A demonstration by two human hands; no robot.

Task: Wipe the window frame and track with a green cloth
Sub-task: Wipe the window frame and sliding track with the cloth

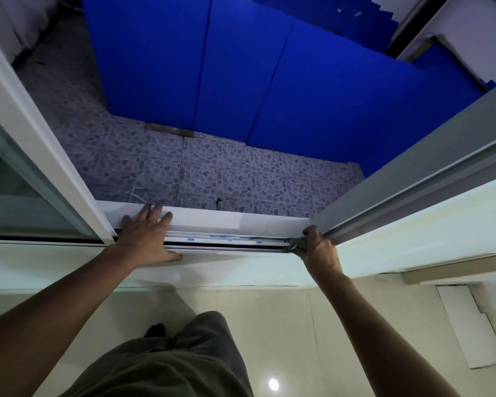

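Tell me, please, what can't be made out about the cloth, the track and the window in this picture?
- Green cloth: head view; mostly hidden inside the right hand, so its size is unknown.
- Track: left end covered by the left hand; the blue marks are too small to identify.
- Sliding pane: cut off by the left edge.

No words, numbers, brand marks or signs can be read anywhere in this view. The window track [226,239] carries a few small blue smears, but they form no letters. The blue panels [241,67] outside and the patterned floor tiles [184,167] bear no print either.
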